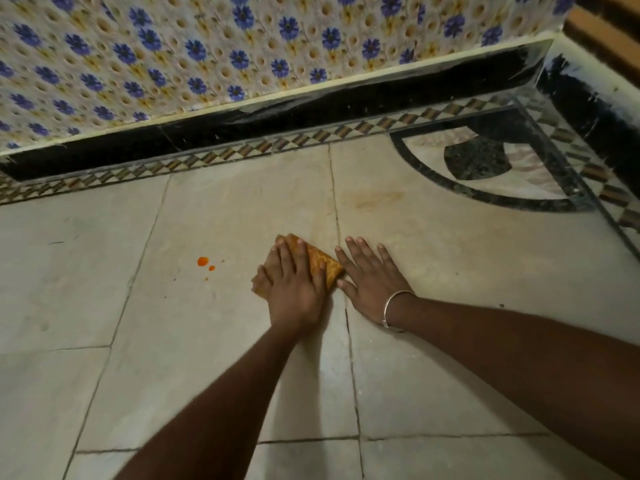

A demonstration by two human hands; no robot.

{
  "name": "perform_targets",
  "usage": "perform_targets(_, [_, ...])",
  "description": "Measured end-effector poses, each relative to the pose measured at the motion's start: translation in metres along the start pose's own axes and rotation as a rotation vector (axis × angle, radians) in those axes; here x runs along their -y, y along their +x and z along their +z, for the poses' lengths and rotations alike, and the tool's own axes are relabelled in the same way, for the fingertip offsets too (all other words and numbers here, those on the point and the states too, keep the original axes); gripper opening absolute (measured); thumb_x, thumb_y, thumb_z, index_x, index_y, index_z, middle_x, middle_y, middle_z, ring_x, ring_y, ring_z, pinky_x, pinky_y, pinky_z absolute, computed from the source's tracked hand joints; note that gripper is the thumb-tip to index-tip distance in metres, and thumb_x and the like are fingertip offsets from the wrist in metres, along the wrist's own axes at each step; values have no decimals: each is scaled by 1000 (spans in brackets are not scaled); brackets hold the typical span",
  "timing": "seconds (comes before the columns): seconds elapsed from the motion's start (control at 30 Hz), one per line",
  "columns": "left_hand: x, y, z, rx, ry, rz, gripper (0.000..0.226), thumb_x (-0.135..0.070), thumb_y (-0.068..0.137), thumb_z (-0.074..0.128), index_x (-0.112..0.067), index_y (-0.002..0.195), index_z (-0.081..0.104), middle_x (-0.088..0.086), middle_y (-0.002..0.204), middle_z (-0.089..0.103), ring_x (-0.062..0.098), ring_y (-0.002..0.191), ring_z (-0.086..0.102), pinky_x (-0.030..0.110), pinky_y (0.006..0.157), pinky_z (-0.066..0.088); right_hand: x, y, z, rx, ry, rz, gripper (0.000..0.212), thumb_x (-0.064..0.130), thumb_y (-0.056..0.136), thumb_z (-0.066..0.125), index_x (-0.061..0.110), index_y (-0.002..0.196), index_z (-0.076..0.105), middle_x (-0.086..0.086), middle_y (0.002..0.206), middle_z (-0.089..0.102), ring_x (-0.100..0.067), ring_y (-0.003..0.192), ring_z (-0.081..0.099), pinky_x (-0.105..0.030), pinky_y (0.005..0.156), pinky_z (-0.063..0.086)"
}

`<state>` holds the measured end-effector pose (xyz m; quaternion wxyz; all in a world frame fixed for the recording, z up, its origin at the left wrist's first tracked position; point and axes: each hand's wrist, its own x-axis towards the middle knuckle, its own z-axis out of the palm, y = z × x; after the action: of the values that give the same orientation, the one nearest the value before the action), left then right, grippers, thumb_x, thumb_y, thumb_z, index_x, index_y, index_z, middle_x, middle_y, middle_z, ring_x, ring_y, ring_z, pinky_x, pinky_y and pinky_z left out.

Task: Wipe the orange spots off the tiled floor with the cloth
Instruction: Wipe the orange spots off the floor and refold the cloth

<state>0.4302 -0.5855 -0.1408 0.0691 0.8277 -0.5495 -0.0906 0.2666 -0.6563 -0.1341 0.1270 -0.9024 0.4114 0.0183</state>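
Left hand [294,277] lies flat with spread fingers, pressing the cloth [323,263] to the floor [207,341] at frame centre; it presses rather than grips. Right hand [374,284] is flat and wide on bare tile just right of the cloth, holding nothing. A bangle [393,308] is on that wrist.

The spots [203,261] sit left of the cloth, apart from it and not yet wiped: one larger, one smaller beside it, and tiny specks below.

Risks:
- The cloth looks orange-stained already, so a pass may smear colour instead of lifting it.
- A faint smear [377,199] shows on the tile above right, so streaks are likely.
- With only a flat palm on it, the cloth could bunch or slip out on a fast sweep.
- The specks are easy to miss.
- A grout line [138,268] runs left of the spots, and overshooting could push pigment into it.

Edges and room:
- Another grout line [337,216] runs between the hands.
- Bare tile lies between cloth and spots, so the path left is open.
- The patterned border [207,157] and black skirting [311,116] are well up the frame.
- The inlay [485,161] is upper right, out of the way.
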Motion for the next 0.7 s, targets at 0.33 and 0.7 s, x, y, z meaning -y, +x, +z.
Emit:
perform_targets(0.33, [15, -25, -11, -99, -27, -277, 78, -63, 101, 3, -21, 167, 1, 10, 175, -4, 29, 161, -4, 56, 128, -3, -6, -6, 13, -133, -40, -48, 68, 53, 102, 14, 19, 161, 4, -6, 169, 0, -23, 155, -2, -50, 125, 1])
perform_targets(0.7, [24, 24, -14, -49, -29, -121, 74, -63, 106, 14, -24, 167, 2, 5, 176, -6, 23, 161, -7, 54, 129, -5, -6, -9, 12, -135, -52, -55, 68, 48, 103, 16, 13, 160, 6, -6, 169, 2, -21, 155, -1, -49, 125, 2])
